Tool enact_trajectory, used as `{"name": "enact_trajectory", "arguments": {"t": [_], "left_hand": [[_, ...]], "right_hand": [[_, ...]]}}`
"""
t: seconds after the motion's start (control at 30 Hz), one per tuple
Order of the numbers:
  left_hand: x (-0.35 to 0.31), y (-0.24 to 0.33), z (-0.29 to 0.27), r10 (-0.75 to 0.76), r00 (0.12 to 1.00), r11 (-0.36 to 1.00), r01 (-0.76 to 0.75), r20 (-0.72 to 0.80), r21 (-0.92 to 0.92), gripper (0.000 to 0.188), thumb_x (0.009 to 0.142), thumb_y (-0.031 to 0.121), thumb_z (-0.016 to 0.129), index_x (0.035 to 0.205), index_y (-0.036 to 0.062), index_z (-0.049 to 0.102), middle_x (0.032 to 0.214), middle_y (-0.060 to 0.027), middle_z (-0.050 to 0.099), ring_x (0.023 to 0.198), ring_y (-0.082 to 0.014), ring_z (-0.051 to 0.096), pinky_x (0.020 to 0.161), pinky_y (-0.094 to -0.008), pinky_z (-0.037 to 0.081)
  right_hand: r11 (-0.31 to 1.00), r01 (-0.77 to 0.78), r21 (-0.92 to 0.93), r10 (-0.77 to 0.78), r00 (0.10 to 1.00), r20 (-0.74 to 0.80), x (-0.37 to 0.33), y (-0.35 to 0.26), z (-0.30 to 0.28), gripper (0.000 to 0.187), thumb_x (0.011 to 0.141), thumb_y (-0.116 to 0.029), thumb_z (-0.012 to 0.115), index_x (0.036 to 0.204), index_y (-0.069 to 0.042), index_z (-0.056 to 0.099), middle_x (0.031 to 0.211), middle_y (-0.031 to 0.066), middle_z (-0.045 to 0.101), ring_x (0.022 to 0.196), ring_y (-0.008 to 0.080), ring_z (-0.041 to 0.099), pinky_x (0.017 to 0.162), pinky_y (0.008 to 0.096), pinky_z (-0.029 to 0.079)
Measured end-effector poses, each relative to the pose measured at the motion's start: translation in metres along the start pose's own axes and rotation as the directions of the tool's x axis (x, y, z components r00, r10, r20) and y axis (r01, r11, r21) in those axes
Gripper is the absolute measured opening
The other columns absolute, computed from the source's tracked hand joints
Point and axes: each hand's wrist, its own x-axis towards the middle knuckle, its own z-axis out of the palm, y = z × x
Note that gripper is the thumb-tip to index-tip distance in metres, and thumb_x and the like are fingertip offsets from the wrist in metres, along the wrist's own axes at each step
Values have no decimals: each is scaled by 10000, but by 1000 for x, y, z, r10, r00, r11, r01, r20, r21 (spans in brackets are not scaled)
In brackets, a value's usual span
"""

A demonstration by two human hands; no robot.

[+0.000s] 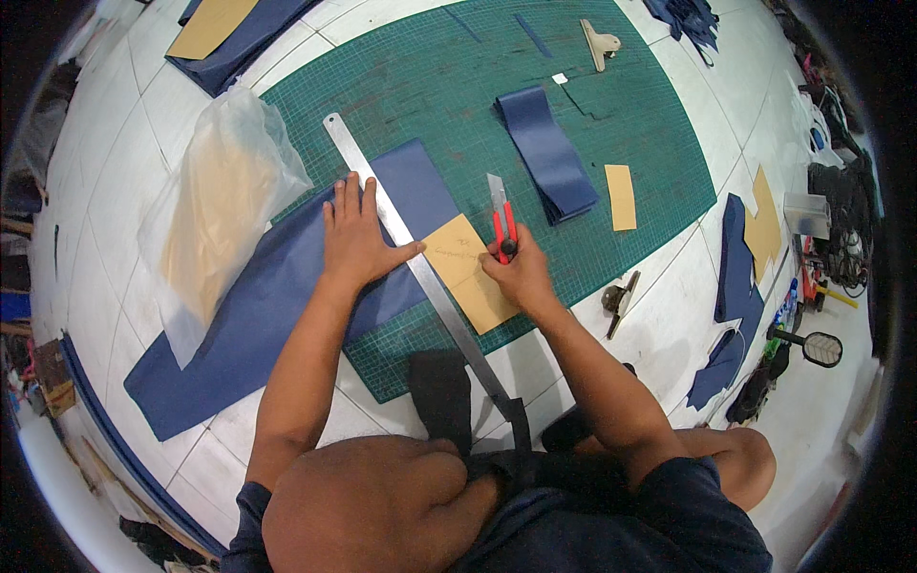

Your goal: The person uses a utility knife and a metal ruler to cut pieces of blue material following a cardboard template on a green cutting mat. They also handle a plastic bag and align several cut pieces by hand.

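Observation:
My left hand point(351, 234) lies spread on a navy blue fabric sheet point(258, 296), its thumb and fingertips touching a long metal ruler point(435, 286). The ruler runs slantwise across the fabric, from the cutting mat towards my lap. In my right hand point(523, 275) is a red utility knife point(509, 222) with a black knob, its blade pointing away from me. The knife is above a tan card pattern point(468, 272) with handwriting, which lies along the ruler's right side. My right fingers are at the card's right edge. A folded navy strip point(546, 153) rests farther off.
Beneath lies a green cutting mat point(401, 57) on white floor tiles. A small tan card point(620, 198) and a bulldog clip point(599, 44) are on it; another clip point(621, 304) is just off it. A plastic bag point(224, 210) sits left, and navy pieces point(735, 277) lie right.

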Motion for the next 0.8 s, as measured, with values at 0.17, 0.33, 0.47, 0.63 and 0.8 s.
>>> {"name": "enact_trajectory", "arguments": {"t": [0.17,0.33,0.47,0.63,0.8], "left_hand": [[2,6,-4,-24,998,1000,24,50,-3,1252,640,621,847,1558,-23,291,1634,-284,217,1540,-443,170,1221,-598,190],[3,2,-2,-27,998,1000,28,51,-8,1255,625,595,869,1555,-23,294,1632,-283,216,1537,-445,173,1219,-599,196],[3,-1,-2,-9,999,1000,10,38,-28,1251,620,581,878,1550,-25,300,1624,-287,228,1531,-456,183,1214,-602,204],[5,0,-2,-5,999,999,6,39,-31,1248,612,574,886,1542,-28,311,1621,-288,236,1523,-470,195,1204,-610,225],[5,-2,-3,5,1000,999,-3,27,-46,1259,599,585,898,1534,-31,324,1618,-292,241,1520,-478,197,1200,-614,237]], "right_hand": [[999,11,45,-10,1000,-23,-14,2,3,378,825,-231,792,1047,-42,550,918,161,708,858,346,708,773,445,540],[999,35,-7,-36,997,-64,-18,6,6,380,826,-236,803,1036,-38,556,903,182,706,847,372,710,750,458,536],[998,64,23,-62,995,-81,-23,2,8,374,830,-249,806,1022,-41,561,878,188,703,828,396,706,730,467,534],[995,70,-67,-77,992,-98,-29,-3,5,389,830,-266,813,1012,-39,555,865,207,695,824,423,697,718,478,531],[997,75,-12,-76,989,-124,-30,0,9,399,829,-270,816,995,-29,544,872,219,691,830,433,691,715,489,525]]}}
